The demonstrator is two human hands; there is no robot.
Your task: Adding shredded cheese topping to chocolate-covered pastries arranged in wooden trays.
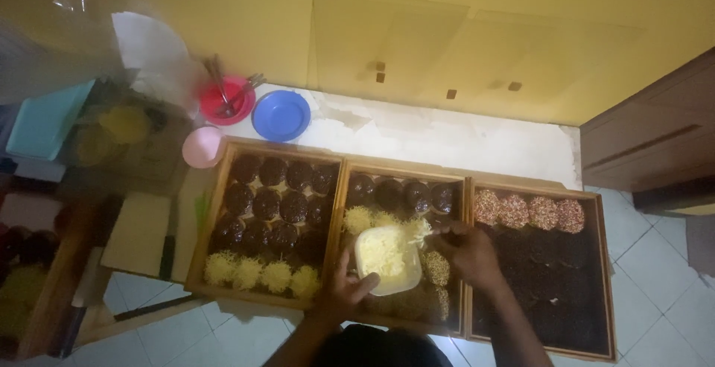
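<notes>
Left hand (344,286) gripping tub of grated cheese (386,259) over middle wooden tray (406,171); right hand (468,251) pinched shut on cheese shreds (418,229) above dark doughnuts (402,194).

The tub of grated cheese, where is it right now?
In the head view, the tub of grated cheese sits over the middle wooden tray, held by the left hand, with the right hand just to its right.
</notes>
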